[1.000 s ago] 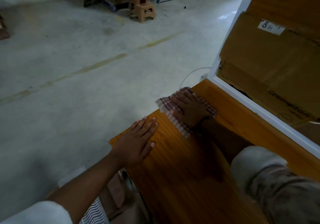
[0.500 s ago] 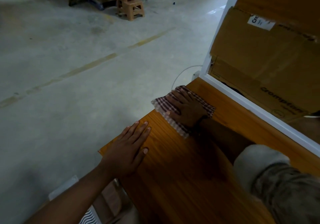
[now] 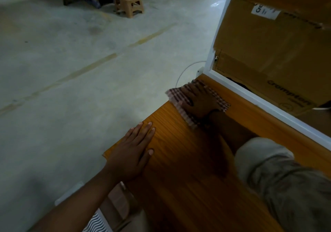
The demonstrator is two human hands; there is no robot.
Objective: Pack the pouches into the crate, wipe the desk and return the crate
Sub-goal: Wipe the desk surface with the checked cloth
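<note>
1. At the far corner of the wooden surface (image 3: 188, 178), the right grip (image 3: 198, 102) lies flat on the checked cloth (image 3: 221, 101). Its fingers are spread and straight, pressing down, with nothing curled round.
2. That cloth sits right on the corner, one edge poking out past the wood over the floor (image 3: 80, 79), and its borders are blurred.
3. Nearer in, the left grip (image 3: 132, 153) rests palm-down on bare wood by the left edge. Fingers are straight, it holds nothing, and it is apart from the cloth.
4. A pale sleeve (image 3: 286, 187) covers the right arm at lower right.
5. Along the surface's right side runs a white frame (image 3: 268, 104), and behind it stands a cardboard box (image 3: 268, 52) printed "Crompton".
6. Under the left forearm there is something white with wavy stripes (image 3: 96, 222), too dim to name.
7. Out on the floor, a thin white cable (image 3: 186, 68) loops just beyond the corner, and a brown stool (image 3: 129, 4) stands well away.
</note>
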